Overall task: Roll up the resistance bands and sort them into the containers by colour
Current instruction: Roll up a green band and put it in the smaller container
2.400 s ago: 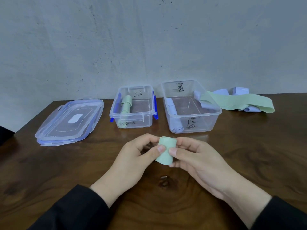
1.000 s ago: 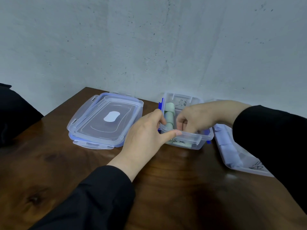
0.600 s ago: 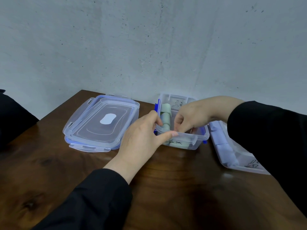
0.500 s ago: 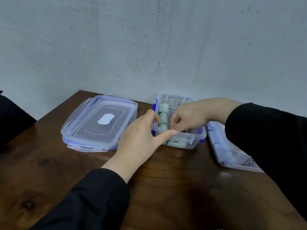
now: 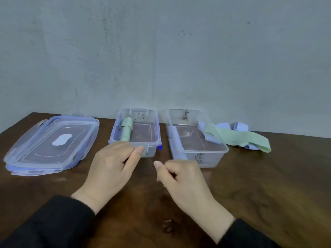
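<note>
Surface (image 5: 268, 194): dark brown wood, carrying all the things.
Lids (image 5: 52, 145): two clear lids with blue edges, stacked far left, well apart from the bands.
Right box (image 5: 211, 158): clear, bigger, open; pale blue rolls inside along the left wall and at the back right corner.
Left box (image 5: 152, 140): clear with blue clips, open; green rolls (image 5: 126, 130) lying end to end along its left wall.
Loose green band (image 5: 240, 138): flat and unrolled, one end draped over the right box's rim, the rest lying on the surface behind it.
Loose blue bands (image 5: 238, 126): bunched behind and under the green one, not rolled.
Left hand (image 5: 111, 169): fingers loose, holding nothing, fingertips at the left box's front rim.
Right hand (image 5: 180, 178): fingers curled in, holding nothing, above the surface near the boxes.
Step now: probably between bands, both hands free.
Next move: likely reaching right for the loose green band, pulling it off the rim without tipping the box, laying it flat for rolling.
</note>
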A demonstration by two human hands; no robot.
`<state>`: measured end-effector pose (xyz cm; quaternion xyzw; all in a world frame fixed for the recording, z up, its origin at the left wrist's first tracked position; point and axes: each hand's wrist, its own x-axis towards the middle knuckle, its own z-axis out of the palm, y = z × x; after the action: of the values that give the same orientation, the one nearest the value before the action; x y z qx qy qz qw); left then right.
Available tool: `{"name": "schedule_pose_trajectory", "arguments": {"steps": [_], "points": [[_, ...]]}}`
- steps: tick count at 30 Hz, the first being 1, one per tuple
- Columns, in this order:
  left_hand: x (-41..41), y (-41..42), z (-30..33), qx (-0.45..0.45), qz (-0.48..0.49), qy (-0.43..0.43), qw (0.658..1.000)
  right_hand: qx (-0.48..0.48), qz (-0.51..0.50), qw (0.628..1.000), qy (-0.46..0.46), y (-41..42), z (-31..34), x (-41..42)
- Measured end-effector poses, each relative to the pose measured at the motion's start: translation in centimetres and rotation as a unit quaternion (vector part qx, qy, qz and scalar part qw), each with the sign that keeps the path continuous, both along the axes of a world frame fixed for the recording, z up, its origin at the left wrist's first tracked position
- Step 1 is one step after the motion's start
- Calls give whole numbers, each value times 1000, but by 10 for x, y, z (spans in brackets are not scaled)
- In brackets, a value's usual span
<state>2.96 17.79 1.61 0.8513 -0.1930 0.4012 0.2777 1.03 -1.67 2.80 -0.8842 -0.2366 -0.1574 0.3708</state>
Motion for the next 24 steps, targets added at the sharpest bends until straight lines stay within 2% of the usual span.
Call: {"name": "schedule_pose_trajectory", "arguments": {"steps": [6, 11, 15, 21, 24], "points": [[-30, -80, -14, 43, -48, 81, 995, 61, -121, 989, 63, -102, -22, -26], [-41, -149, -24, 58, -81, 164, 981, 38, -226, 968, 106, -180, -27, -6], [-35, -199, -28, 105, -77, 201, 971, 31, -251, 963, 95, -216, -31, 17], [-12, -232, -36, 182, -28, 179, 966, -110, -229, 967, 34, -225, -43, 57], [-5, -235, -39, 205, -14, 174, 963, -229, -268, 935, -37, -217, -46, 80]]}}
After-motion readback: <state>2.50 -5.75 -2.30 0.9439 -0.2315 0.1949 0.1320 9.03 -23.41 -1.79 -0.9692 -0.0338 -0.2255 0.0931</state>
